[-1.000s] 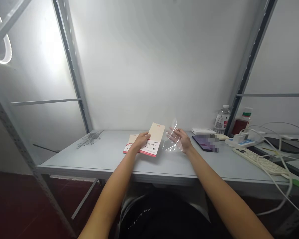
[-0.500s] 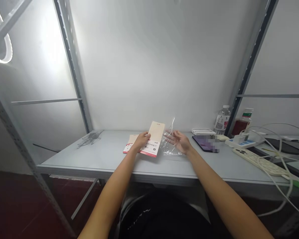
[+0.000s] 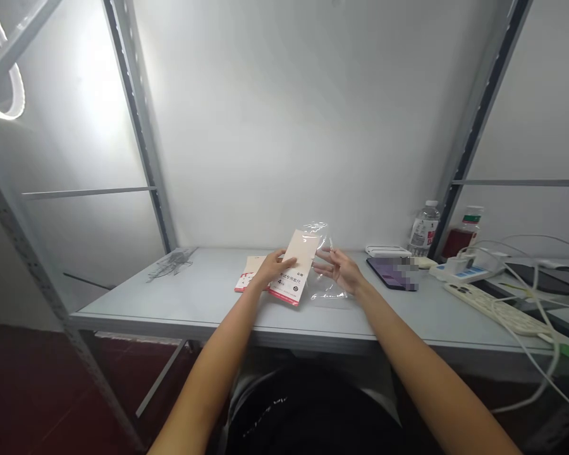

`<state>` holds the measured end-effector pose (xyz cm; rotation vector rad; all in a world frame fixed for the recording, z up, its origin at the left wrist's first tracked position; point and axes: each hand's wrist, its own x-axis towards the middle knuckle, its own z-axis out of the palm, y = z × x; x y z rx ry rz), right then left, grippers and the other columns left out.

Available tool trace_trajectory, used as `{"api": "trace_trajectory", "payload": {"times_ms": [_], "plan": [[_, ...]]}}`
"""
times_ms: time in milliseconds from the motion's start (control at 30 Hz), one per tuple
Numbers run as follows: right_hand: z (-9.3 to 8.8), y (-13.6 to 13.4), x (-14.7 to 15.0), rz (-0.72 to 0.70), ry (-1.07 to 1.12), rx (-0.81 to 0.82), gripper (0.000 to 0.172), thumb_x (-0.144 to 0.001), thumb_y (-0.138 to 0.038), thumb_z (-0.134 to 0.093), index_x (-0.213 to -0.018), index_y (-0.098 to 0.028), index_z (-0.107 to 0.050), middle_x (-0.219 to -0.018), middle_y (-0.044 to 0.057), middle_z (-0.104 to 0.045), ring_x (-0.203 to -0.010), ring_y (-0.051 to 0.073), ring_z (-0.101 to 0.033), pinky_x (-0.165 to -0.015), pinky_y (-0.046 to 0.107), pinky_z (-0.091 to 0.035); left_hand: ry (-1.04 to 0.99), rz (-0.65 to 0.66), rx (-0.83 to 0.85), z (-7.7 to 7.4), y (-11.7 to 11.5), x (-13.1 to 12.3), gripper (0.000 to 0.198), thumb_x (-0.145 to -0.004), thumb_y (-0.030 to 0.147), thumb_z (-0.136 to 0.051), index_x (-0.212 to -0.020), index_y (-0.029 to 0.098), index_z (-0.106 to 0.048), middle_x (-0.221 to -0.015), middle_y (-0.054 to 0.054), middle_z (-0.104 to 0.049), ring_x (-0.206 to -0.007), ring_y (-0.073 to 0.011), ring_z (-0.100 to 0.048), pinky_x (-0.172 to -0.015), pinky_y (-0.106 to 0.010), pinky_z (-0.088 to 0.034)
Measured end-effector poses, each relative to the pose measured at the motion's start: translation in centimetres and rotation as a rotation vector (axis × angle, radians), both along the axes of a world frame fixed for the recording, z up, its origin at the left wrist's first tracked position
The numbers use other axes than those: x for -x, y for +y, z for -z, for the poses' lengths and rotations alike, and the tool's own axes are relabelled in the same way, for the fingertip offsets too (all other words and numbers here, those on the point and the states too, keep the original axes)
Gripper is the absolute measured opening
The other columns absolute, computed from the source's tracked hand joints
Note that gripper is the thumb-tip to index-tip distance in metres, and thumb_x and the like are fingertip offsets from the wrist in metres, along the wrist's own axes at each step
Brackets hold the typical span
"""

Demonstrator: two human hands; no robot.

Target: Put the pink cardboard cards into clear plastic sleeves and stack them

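Note:
My left hand (image 3: 271,268) is closed on a cream card (image 3: 299,256) with dark printing and a red bottom edge, thumb across its face. The card is tilted above the table. Partly under my left hand, similar cream-and-red cards (image 3: 245,278) lie on the tabletop. My right hand (image 3: 340,268) holds a clear plastic bag (image 3: 329,289), its fingers bent against the film. The bag's upper part bulges beside the card's top right edge. Whether the card's edge is inside the bag or only behind its film, I cannot tell.
A purple-screened tablet or phone (image 3: 391,273) lies right of my right hand, before a white box (image 3: 386,251). Farther right are a water bottle (image 3: 423,229), a power strip (image 3: 459,270), a cream phone case (image 3: 495,308) and loose white cables (image 3: 547,309). Dark scribbles (image 3: 171,262) mark the table's left.
The card in my left hand has shifted slightly right and tilted more toward the bag. The bag's upper part has spread out beside the card's top.

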<state>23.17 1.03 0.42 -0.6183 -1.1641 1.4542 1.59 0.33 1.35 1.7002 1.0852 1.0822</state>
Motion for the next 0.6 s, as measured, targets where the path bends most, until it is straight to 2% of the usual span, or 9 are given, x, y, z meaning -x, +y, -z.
{"api": "trace_trajectory", "payload": {"times_ms": [100, 233, 600], "plan": [[0.01, -0.03, 0.07, -0.016, -0.02, -0.003, 0.012, -0.086, -0.025, -0.042, -0.095, -0.022, -0.05, -0.115, 0.007, -0.059, -0.08, 0.02, -0.066, -0.08, 0.041, -0.051, 0.009, 0.055, 0.007, -0.25, -0.47, -0.21, 0.069, -0.061, 0.042, -0.07, -0.121, 0.021, -0.044, -0.102, -0.009, -0.062, -0.077, -0.0207, -0.062, -0.056, -0.027, -0.049], [0.08, 0.0, 0.02, -0.045, -0.041, -0.02, 0.017, -0.087, -0.025, -0.042, -0.1, -0.022, -0.05, -0.115, 0.01, -0.058, -0.075, 0.018, -0.067, -0.079, 0.041, -0.052, 0.044, 0.095, -0.01, -0.33, -0.74, -0.34, 0.074, -0.056, 0.037, -0.073, -0.123, 0.023, -0.043, -0.107, -0.008, -0.06, -0.08, -0.0206, -0.062, -0.06, -0.029, -0.051], [0.28, 0.0, 0.23, -0.053, -0.042, 0.029, 0.019, -0.086, -0.025, -0.042, -0.103, -0.022, -0.05, -0.101, 0.009, -0.064, -0.08, 0.021, -0.067, -0.076, 0.04, -0.053, 0.023, -0.087, -0.095, -0.02, -0.56, -0.41, 0.07, -0.064, 0.043, -0.066, -0.125, 0.021, -0.04, -0.106, -0.01, -0.059, -0.073, -0.0171, -0.061, -0.054, -0.025, -0.049]]}}
